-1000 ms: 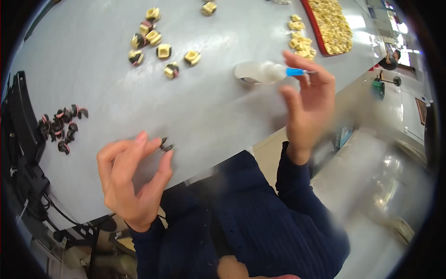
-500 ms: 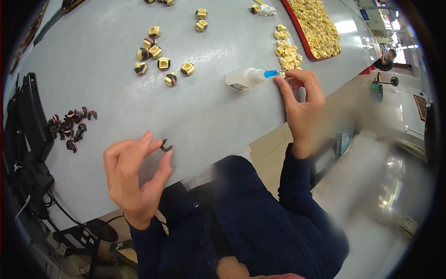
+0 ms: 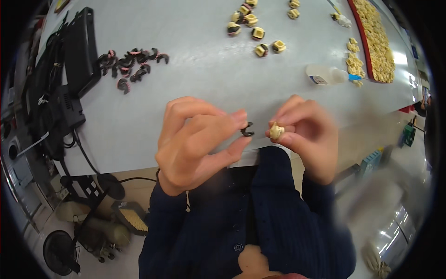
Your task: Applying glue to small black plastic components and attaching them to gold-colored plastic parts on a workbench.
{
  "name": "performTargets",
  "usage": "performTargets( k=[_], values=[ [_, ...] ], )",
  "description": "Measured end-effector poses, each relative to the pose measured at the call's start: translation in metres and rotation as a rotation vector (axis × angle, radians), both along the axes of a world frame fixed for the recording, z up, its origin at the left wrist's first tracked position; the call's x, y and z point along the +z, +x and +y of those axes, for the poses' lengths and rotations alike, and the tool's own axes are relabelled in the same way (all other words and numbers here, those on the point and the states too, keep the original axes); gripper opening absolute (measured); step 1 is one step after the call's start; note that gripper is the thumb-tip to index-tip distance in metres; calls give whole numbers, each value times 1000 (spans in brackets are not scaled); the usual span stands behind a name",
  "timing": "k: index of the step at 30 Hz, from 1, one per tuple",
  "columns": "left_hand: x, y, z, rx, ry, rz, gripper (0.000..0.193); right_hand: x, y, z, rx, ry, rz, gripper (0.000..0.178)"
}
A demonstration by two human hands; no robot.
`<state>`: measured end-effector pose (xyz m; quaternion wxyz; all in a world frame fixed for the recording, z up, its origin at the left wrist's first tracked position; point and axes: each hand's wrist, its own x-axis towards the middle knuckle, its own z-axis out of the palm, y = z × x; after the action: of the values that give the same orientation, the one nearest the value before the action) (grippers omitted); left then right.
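My left hand (image 3: 197, 144) pinches a small black C-shaped piece (image 3: 247, 131) between thumb and fingers, its open side turned to the right. Close by on the right, my right hand (image 3: 313, 135) grips a small cream-coloured moulded piece (image 3: 276, 132). A narrow gap separates the two pieces, held over the front edge of the grey table (image 3: 200, 83). Several black curved pieces with pink ridges (image 3: 132, 63) lie piled at the left. Farther back are several cream blocks with black parts fitted round them (image 3: 258, 33).
On the right lies a translucent bottle with a blue tip (image 3: 320, 74), near loose cream pieces (image 3: 354, 63). Beyond them a red tray (image 3: 364, 46) is heaped with similar pieces. A black device (image 3: 82, 53) with cables stands at the left. White crumpled material (image 3: 344, 21) lies behind.
My right hand has come away from the loose cream pieces near the bottle, bringing one toward my left hand. My left hand still holds the black piece. The view has shifted left.
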<state>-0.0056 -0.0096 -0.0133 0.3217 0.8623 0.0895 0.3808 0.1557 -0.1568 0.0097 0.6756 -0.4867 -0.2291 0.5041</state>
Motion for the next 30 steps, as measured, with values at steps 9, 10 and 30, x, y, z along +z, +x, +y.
performTargets(
  k=[9, 10, 30],
  values=[
    [-2, -2, 5, -74, 6, -85, 66, 0, 2, 17, 200, -32, 180, 18],
    [-3, -2, 5, -81, -2, -98, 66, -1, 1, 18, 199, -34, 180, 18],
    [7, -53, 46, 773, 52, 246, 24, -20, -1, 41, -301, -74, -1015, 29]
  ],
)
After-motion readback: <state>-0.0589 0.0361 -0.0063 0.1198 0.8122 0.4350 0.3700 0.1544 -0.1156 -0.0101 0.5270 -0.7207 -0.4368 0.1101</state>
